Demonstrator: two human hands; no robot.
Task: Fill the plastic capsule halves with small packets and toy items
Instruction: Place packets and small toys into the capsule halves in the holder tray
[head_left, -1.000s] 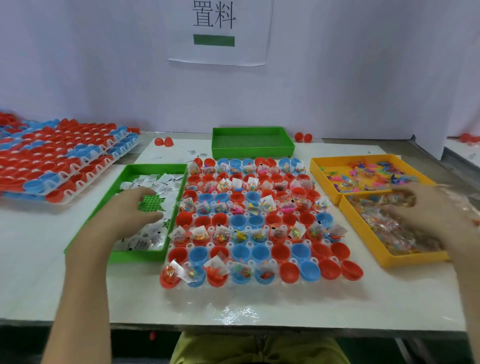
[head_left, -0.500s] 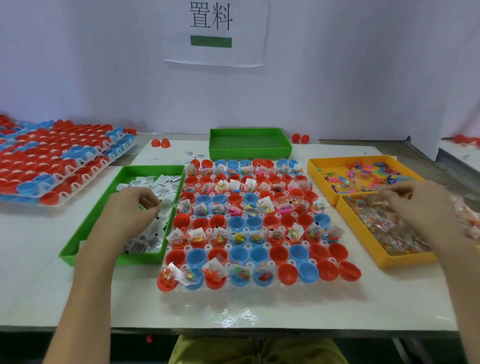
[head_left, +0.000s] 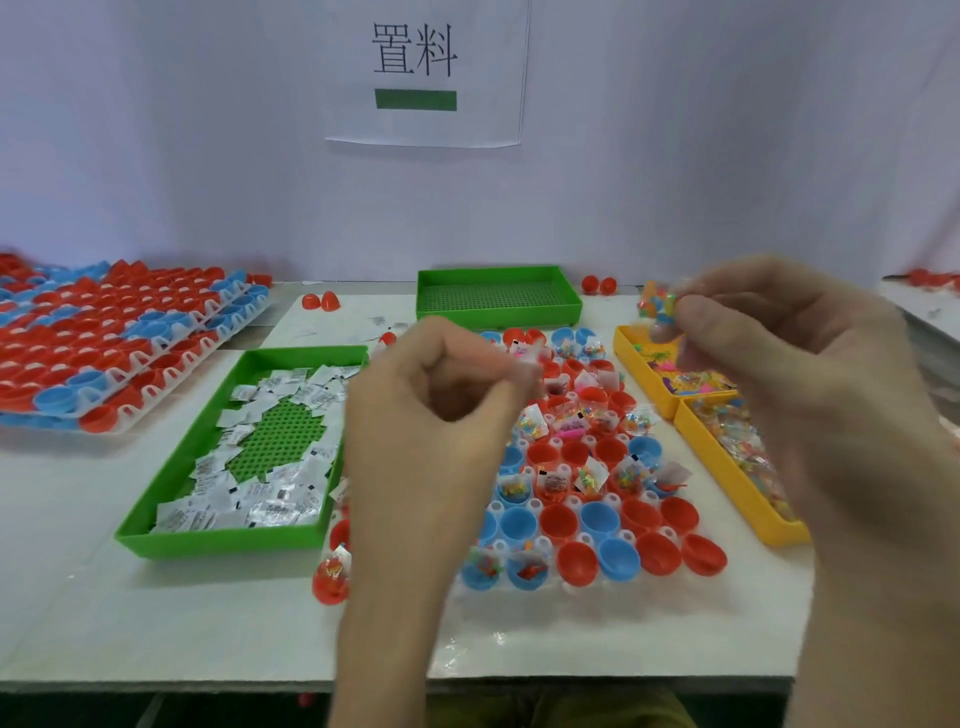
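Right hand (head_left: 779, 374): raised at right of frame, thumb and fingertips pinching a clear toy packet (head_left: 658, 305) of coloured bits, held above the far yellow tray (head_left: 631, 358).

Left hand (head_left: 436, 415): centre frame, over the capsule halves (head_left: 600, 519). Fingers curled in toward the thumb. The tips are blurred, so I cannot tell what they hold, if anything.

Capsule halves: red and blue, open side up in a grid at centre of the table (head_left: 104, 597). Many in the middle and far rows hold packets and coloured bits.

Left of the grid: green tray (head_left: 218, 540) with white packets (head_left: 260, 501) lying around its edges. Right of the grid: near yellow tray (head_left: 727, 483) of clear packets, touching the far one.

Top centre: second green tray (head_left: 498, 296) against the wall, sign (head_left: 423, 73) above it. Upper left: stacked trays (head_left: 130, 332) of red and blue halves.
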